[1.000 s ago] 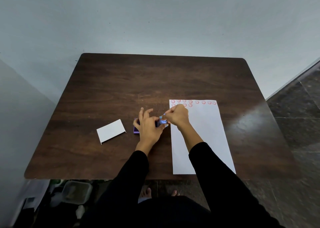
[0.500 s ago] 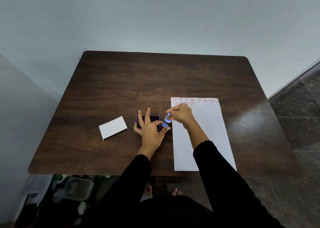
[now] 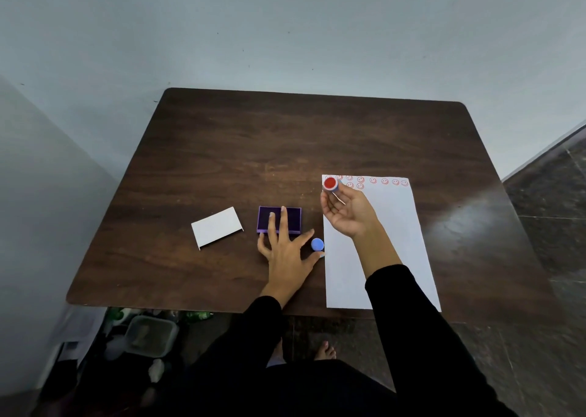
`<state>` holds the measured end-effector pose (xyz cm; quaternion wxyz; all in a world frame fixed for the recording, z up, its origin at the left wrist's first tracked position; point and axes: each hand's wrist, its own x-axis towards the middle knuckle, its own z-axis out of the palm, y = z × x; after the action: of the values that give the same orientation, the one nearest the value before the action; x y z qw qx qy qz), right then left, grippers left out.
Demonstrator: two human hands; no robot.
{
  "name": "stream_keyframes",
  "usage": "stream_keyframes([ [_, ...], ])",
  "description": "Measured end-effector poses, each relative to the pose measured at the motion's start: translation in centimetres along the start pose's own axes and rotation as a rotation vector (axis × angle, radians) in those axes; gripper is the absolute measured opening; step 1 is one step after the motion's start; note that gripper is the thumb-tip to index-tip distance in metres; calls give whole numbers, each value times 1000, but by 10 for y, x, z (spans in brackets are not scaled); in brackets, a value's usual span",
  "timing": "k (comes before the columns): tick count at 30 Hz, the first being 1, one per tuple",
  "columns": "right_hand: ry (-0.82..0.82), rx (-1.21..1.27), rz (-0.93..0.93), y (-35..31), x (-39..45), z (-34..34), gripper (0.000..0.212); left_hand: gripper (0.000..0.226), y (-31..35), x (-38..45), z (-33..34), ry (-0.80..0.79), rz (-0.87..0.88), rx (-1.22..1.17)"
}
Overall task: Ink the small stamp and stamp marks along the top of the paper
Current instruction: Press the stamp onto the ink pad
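Dark wooden table (image 3: pixel 222 150) standing against a pale blue-grey wall (image 3: pixel 285 30), far half lying bare.

White paper sheet (image 3: pixel 390 242) is lying under the right hand (image 3: pixel 347 213), fingertips pinching the small red-faced blue stamp (image 3: pixel 330 184) near its top-left corner; left hand (image 3: pixel 285 251) is spreading fingers over the purple ink pad (image 3: pixel 293 218), round blue cap (image 3: pixel 317 244) beside its thumb.

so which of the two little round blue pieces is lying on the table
The blue cap, between the ink pad and the paper. The other, the stamp with its red face, is held up by the right hand.
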<state>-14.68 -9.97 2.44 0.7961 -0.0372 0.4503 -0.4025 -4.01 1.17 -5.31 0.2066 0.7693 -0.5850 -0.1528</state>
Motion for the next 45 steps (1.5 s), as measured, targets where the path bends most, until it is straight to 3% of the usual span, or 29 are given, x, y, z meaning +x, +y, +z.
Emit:
stream_keyframes([
  [7,-93,199,37,2,1,0,29,111,-37,15,-27,176,-177,-222],
  [14,-78,120,37,14,8,3,28,118,-61,36,-36,31,-32,220],
  [17,-16,-71,-62,23,13,8,26,118,-67,41,-36,1,-50,249],
  [22,205,-805,-495,59,21,15,32,112,-70,35,-28,49,-48,198],
  [28,51,-1321,-831,88,18,24,29,107,-69,35,-28,77,-24,176],
  [32,45,-1505,-925,99,18,25,29,103,-74,34,-29,49,-14,170],
  [36,57,-1622,-901,102,19,23,33,103,-74,36,-27,22,-21,199],
  [45,85,-1626,-855,104,19,23,29,103,-74,36,-28,15,-18,198],
])
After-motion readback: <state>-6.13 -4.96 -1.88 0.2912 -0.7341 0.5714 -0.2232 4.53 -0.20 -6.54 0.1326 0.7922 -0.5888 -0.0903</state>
